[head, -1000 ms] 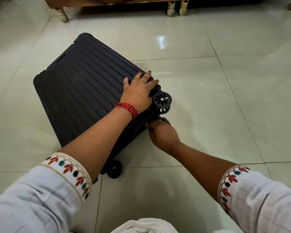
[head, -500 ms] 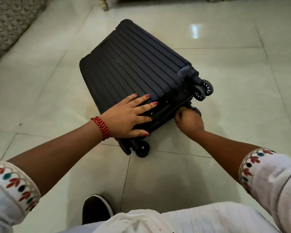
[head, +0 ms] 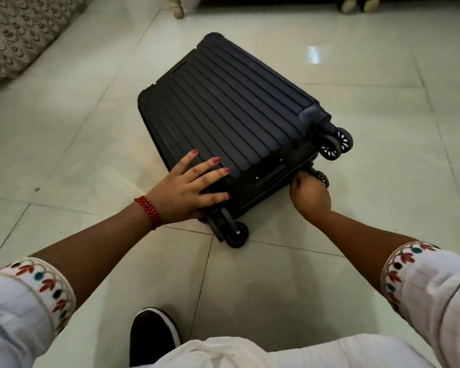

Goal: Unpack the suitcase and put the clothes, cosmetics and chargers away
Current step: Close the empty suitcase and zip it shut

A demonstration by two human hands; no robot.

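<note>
While your left hand (head: 186, 189) lies flat, fingers spread, on the closed black suitcase (head: 231, 115) lying on the floor tiles (head: 383, 221), your right hand (head: 310, 195) curls at its zip seam (head: 274, 172), presumably pinching the hidden pull. Yank sideways and the suitcase could skid from under your left fingers.

No text, label, brand mark or number can be read anywhere; the dark ribbed hard-shell suitcase (head: 231, 115) shows only plain ridges on its upper face.

Patterned fabric (head: 19, 33) and furniture legs (head: 178, 7) edge the tiled floor (head: 383, 208).
</note>
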